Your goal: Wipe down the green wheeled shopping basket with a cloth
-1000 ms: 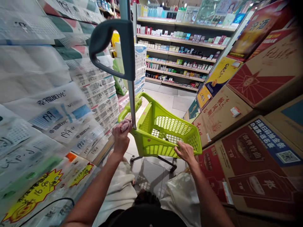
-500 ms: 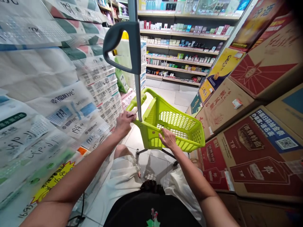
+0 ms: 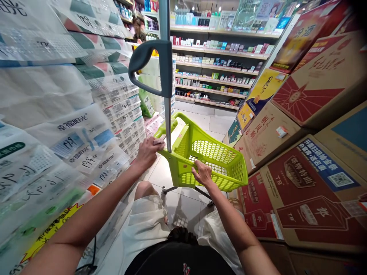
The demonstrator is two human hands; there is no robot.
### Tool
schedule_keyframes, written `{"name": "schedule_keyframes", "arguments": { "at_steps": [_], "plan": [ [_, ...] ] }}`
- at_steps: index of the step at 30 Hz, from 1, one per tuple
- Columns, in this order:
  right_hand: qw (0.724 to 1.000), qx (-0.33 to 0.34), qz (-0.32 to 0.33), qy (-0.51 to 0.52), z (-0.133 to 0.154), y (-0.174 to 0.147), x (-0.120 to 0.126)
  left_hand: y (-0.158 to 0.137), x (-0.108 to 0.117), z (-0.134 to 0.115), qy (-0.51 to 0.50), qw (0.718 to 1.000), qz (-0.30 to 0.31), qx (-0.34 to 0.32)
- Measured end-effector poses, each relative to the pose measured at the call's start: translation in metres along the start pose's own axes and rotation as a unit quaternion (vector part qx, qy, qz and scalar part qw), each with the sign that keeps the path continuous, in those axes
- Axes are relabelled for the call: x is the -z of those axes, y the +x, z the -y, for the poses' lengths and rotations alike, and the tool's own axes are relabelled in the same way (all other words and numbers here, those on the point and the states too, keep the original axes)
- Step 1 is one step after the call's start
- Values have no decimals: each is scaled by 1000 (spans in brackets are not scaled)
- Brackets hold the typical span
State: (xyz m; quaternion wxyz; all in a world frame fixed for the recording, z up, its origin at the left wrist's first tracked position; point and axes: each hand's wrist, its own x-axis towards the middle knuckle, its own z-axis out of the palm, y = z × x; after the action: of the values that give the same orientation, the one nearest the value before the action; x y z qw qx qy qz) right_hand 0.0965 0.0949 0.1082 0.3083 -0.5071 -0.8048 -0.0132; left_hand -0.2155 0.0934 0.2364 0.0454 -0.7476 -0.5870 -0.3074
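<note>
In front of me stands a lime-green plastic shopping cart [image 3: 183, 171] with lattice walls and nothing visible in its basket. My left hand [image 3: 149, 151] is closed around the cart's left end, beside the metal post. On the near rim of the basket, my right hand [image 3: 202, 172] is closed with its fingers curled over the edge. A dark grey looped handle [image 3: 166, 68] rises on the post above my left hand. Below the basket, the cart's metal legs and casters touch the tiled floor [image 3: 183, 206].
Wrapped paper packs [image 3: 77, 130] are stacked along the left, with handwritten prices. Cardboard cartons [image 3: 309, 179] line the right side close to the cart. Ahead are shelves [image 3: 212, 68] of small boxes and bottles. A person [image 3: 138, 30] is at the far left back.
The view has tilted up slightly, so shelves and packs sit lower, and a person now shows at the back. Both hands keep their hold on the cart.
</note>
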Motion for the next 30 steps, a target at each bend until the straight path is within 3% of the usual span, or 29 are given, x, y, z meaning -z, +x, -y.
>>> {"name": "schedule_keyframes", "arguments": {
  "at_steps": [4, 12, 15, 17, 20, 25, 28, 30],
  "plan": [
    [1000, -1, -6, -1, -1, -2, 1, 19, 10, 33, -47, 997, -45, 33],
    [999, 27, -30, 14, 0, -9, 1, 68, 9, 75, -142, 985, 72, -72],
    [998, 33, -43, 20, 3, -10, -1, 95, -3, 84, -182, 978, 78, -61],
    [998, 31, -55, 15, 4, -9, -2, 99, -12, 85, -218, 974, 47, -39],
    [998, 24, -64, -1, 4, -10, -5, 76, -23, 79, -280, 960, -27, 2],
    [997, 36, -59, -21, 0, -17, -9, -5, -47, 51, -377, 908, -135, 123],
    [997, 41, -62, -24, -1, -21, -7, -42, -69, 23, -374, 876, -237, 193],
    [997, 38, -65, -24, -1, -22, -5, -58, -86, 2, -351, 875, -245, 224]
  ]
}}
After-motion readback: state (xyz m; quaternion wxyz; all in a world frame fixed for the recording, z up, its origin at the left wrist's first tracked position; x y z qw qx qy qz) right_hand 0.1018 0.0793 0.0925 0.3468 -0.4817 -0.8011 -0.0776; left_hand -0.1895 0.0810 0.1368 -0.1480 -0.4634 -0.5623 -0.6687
